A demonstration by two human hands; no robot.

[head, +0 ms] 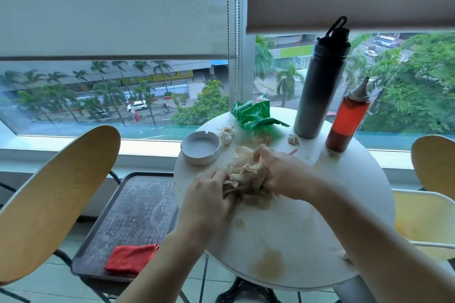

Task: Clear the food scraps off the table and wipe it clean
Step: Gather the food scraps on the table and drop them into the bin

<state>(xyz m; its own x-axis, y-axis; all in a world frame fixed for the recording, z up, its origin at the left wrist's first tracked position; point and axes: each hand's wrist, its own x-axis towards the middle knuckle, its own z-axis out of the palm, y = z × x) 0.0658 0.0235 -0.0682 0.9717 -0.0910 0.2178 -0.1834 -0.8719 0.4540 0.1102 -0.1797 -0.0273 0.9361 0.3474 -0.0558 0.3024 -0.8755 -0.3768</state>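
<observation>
Fingers (221, 174) of both the left hand (206, 194) and right hand (280, 172) clamp the crumpled paper scraps (246, 174) mid-bench (295, 229); best bunch inward, lifting cleanly clear of the stains toward the near edge.

Grey flask (317, 91), red squeeze bottle (346, 120), white ashtray (200, 146)

We count one round white table (320, 216), two hands, the left hand (209, 194) and the right hand (280, 174), and one crumpled paper wad (246, 174) between their fingers. Beyond the fingertips: one white ashtray (200, 146), one green wrapper (253, 113), one grey flask (317, 86), one red sauce bottle (347, 120), three small scraps (293, 139). Left of the fingers: one tray (133, 211), one red cloth (131, 258). Two wooden chair backs (56, 199).
</observation>
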